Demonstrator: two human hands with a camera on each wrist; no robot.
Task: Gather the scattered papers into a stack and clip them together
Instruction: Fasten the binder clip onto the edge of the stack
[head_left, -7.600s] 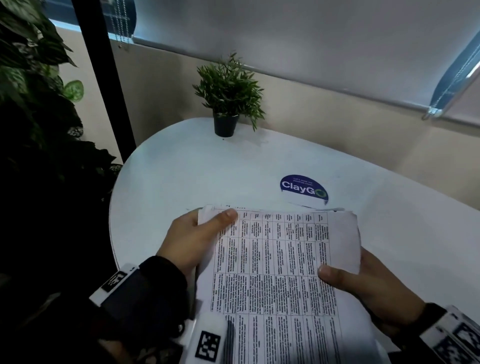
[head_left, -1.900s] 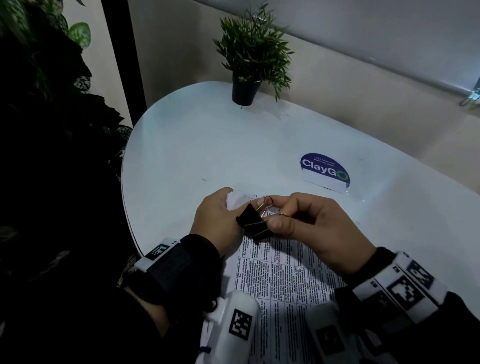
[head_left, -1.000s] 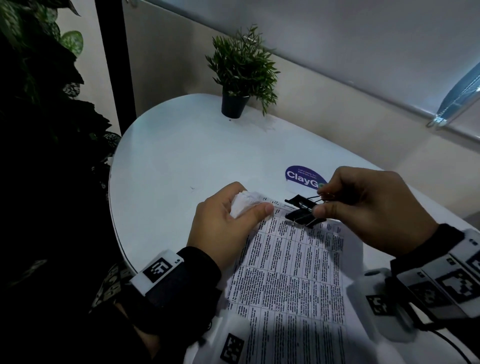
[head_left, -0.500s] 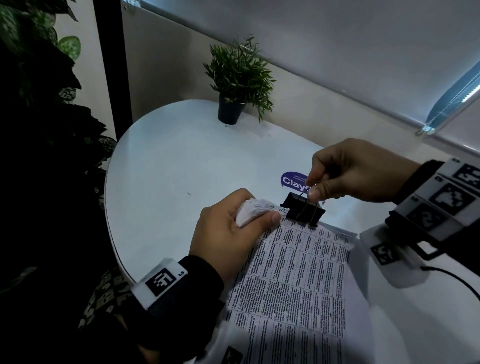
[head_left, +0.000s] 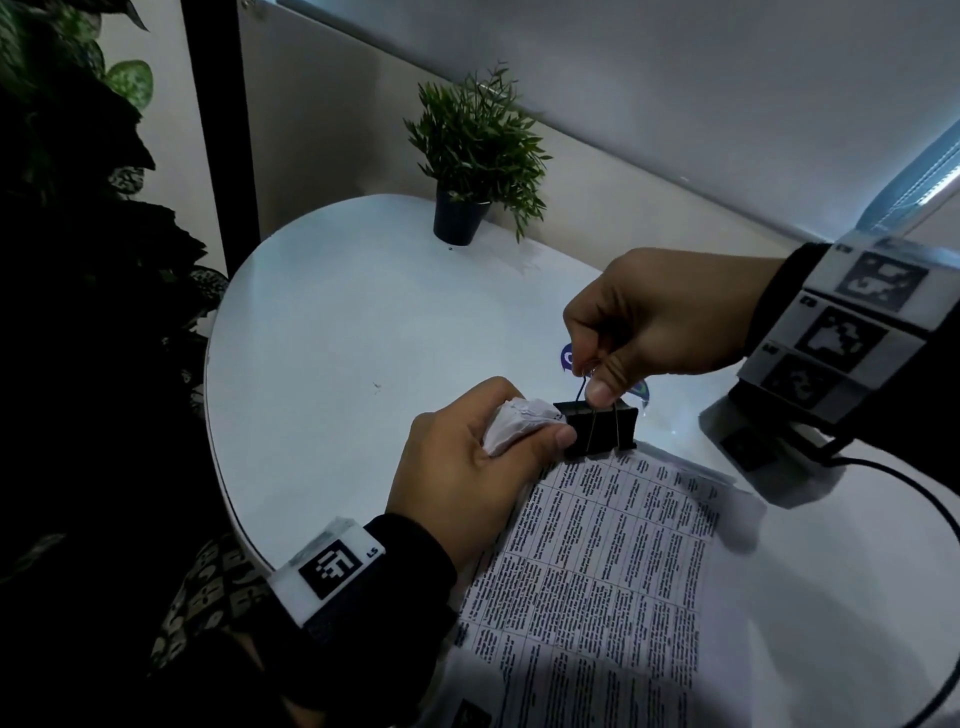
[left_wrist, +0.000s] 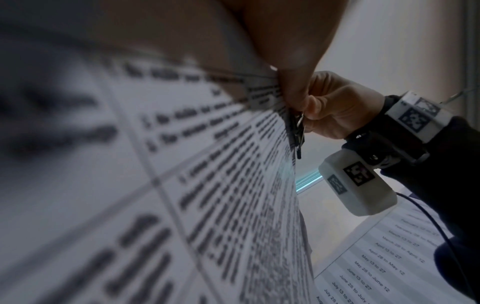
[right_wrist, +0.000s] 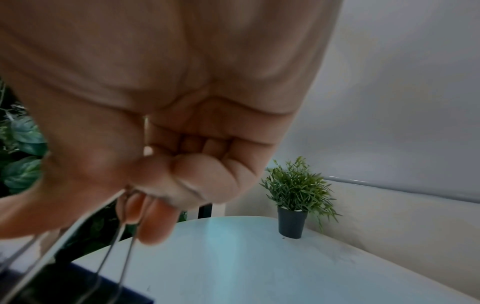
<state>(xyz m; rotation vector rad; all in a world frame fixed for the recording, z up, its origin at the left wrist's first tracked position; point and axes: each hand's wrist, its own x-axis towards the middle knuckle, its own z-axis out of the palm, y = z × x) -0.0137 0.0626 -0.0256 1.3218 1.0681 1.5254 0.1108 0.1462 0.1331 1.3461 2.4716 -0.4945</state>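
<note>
A stack of printed papers (head_left: 602, 561) lies on the white round table (head_left: 337, 338), reaching toward me. My left hand (head_left: 467, 467) grips its crumpled top left corner, thumb on the top sheet. A black binder clip (head_left: 602, 426) sits on the top edge of the papers, just right of that thumb. My right hand (head_left: 649, 332) comes in from above and pinches the clip's wire handles (right_wrist: 116, 242) between thumb and fingers. In the left wrist view the papers (left_wrist: 182, 185) fill the frame, with the clip (left_wrist: 296, 131) at their edge.
A small potted plant (head_left: 467, 166) stands at the table's far edge by the wall. A blue round sticker (head_left: 569, 358) shows partly behind my right hand. Dark leafy plants (head_left: 78, 208) crowd the left side. A cable (head_left: 935, 519) runs from my right wrist.
My right hand brought the clip from the side onto the top edge of the papers and now holds its handles upright. My left hand has kept its grip on the corner.
</note>
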